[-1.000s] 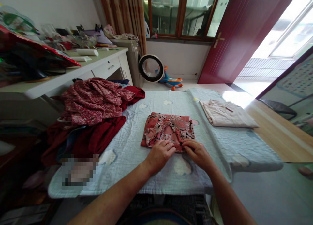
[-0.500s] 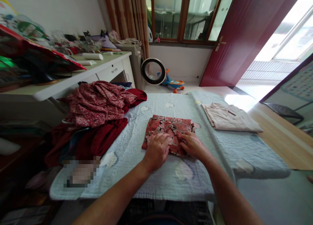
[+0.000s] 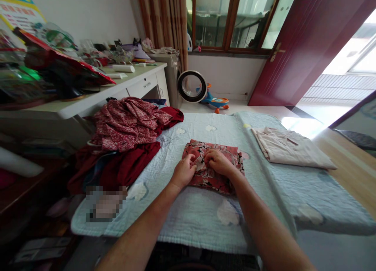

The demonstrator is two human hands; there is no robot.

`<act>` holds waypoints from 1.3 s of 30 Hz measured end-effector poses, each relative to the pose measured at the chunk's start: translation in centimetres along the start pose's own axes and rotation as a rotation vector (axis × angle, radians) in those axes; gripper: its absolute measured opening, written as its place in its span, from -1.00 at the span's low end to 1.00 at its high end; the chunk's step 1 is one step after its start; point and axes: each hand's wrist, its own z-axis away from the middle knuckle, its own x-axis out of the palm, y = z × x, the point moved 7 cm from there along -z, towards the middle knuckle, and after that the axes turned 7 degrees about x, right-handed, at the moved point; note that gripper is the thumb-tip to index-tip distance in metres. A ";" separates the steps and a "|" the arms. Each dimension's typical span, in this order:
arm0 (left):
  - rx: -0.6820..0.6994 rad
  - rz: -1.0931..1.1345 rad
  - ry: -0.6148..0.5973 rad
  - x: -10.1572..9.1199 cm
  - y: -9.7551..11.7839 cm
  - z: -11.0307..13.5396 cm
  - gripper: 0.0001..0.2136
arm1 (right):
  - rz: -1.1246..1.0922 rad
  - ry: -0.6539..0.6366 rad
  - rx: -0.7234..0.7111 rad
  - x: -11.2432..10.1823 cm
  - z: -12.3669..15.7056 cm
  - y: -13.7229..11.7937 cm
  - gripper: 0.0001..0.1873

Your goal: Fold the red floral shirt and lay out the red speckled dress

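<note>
A folded coral-red floral shirt (image 3: pixel 217 183) with black and pale leaf shapes lies flat on the quilted blue cover (image 3: pixel 202 228) in front of me. On its left part rests my left hand (image 3: pixel 184 172), fingers curled in and thumb close to them, pinching the cloth. My right hand (image 3: pixel 219 162) is bent over the middle of the shirt, its fingertips closed on the fabric near the centre. Only a small gap separates the two hands. The fingertips of the right hand are partly hidden by the hand itself.
To the left a heap of crumpled red patterned clothes (image 3: pixel 129 124) lies beside a cluttered white desk (image 3: pixel 111 94). A folded beige shirt (image 3: pixel 293 147) sits to the right. Beyond the cover are a washing machine with its round door (image 3: pixel 192 86) open and a blue-orange ride-on toy (image 3: pixel 216 101).
Both hands have moved up the shirt, and the right has shifted left, nearer to the other. Fingers that lay over the cloth are now more curled. The view has turned slightly left.
</note>
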 end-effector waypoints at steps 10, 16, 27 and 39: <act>0.467 -0.448 0.018 1.4 5.1 1.9 -0.77 | 0.049 0.290 0.245 -5.5 3.6 2.2 -0.80; 0.395 -0.506 0.011 2.6 5.3 2.5 -0.79 | 0.352 0.259 0.443 -5.0 7.6 2.8 -0.77; 0.269 -0.432 0.066 2.2 3.9 1.7 -0.83 | 0.365 0.292 0.521 -2.7 7.9 1.5 -0.79; 0.351 -0.329 0.250 1.3 4.0 2.3 -0.81 | 0.296 0.172 0.291 0.0 7.8 -1.3 -0.67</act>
